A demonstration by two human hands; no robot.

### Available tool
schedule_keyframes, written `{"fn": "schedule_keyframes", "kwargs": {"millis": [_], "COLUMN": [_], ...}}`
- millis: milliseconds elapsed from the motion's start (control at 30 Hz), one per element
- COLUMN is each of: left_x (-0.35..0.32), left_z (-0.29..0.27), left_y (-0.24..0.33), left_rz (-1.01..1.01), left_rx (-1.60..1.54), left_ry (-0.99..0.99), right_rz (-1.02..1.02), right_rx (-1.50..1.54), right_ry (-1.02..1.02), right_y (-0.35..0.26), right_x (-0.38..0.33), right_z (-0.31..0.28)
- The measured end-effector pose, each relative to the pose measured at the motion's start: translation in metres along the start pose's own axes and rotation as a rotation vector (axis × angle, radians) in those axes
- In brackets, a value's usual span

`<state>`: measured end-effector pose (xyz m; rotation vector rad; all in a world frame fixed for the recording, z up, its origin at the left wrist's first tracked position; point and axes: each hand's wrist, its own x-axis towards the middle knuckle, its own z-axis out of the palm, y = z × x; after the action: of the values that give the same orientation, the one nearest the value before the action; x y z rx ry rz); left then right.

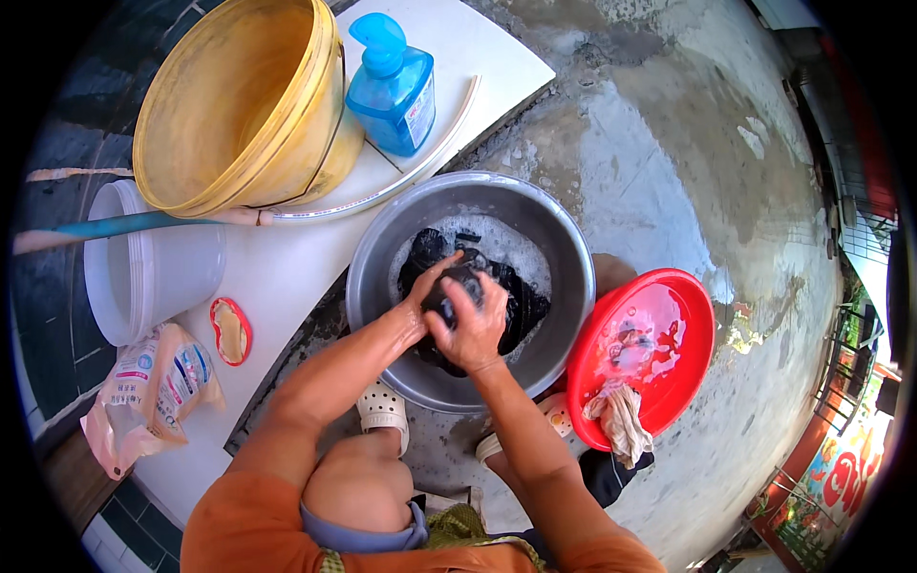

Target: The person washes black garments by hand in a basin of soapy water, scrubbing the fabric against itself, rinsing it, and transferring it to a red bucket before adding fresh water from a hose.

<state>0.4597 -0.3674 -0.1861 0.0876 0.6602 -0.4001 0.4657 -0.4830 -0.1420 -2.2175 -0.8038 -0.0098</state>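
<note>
One grey metal basin (564, 286) stood on the wet concrete floor (688, 143) and served as the landmark. Inside it lay one dark garment (521, 306) in soapy water, bunched toward the basin's middle.

Surroundings. Just right of the basin, touching or nearly touching its rim, stood one red plastic basin (683, 325) holding a little water; one pale cloth (621, 420) hung over its near edge. Left of the grey basin ran a white slab (287, 267) carrying the washing supplies. Beyond the basin on this slab stood one blue pump bottle (394, 91), with one yellow bucket (239, 105) tipped on its side just left of it. One white tub (143, 277) lay well left of the basin, and one small red-rimmed lid (230, 331) lay between tub and basin. One detergent bag (153, 392) rested near the slab's near-left end. One thin white hose (420, 158) curved between bucket and basin. Two pale clogs (384, 409) showed just below the basin's near rim, partly hidden by the forearms and a bent knee.

Hands. Both reached into the basin from the near side. The left hand (420, 301) had its fingers curled narrowly round a fold of the garment. The right hand (473, 325) lay on top, its fingers (492, 291) closed over the same bunch, pressing it against the left.
</note>
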Motion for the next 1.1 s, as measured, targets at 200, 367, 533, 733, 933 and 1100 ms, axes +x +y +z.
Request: {"fn": "schedule_keyframes", "kwargs": {"millis": [200,367,533,733,933,1100], "left_x": [-0.029,0.008,0.022,0.045,0.003,-0.027], "left_z": [0.051,-0.010,-0.013,0.012,0.036,-0.037], "left_y": [-0.045,0.025,0.009,0.031,0.023,-0.037], "left_rz": [0.133,0.827,0.958,0.619,0.556,0.861], "left_rx": [1.049,1.427,2.163,2.248,2.232,2.636], "left_ry": [0.124,0.609,0.554,0.540,0.251,-0.004], "right_rz": [0.644,0.336,0.293,0.762,0.535,-0.106], "right_rx": [-0.119,-0.145,-0.456,-0.463,0.192,-0.306], "right_ry": [-0.226,0.051,-0.172,-0.461,-0.447,-0.423], "right_y": [0.111,0.118,0.075,0.111,0.104,0.070], "right_x": [0.052,0.009,0.001,0.064,0.058,-0.049], "right_z": [0.010,0.011,0.027,0.026,-0.032,-0.017]}}
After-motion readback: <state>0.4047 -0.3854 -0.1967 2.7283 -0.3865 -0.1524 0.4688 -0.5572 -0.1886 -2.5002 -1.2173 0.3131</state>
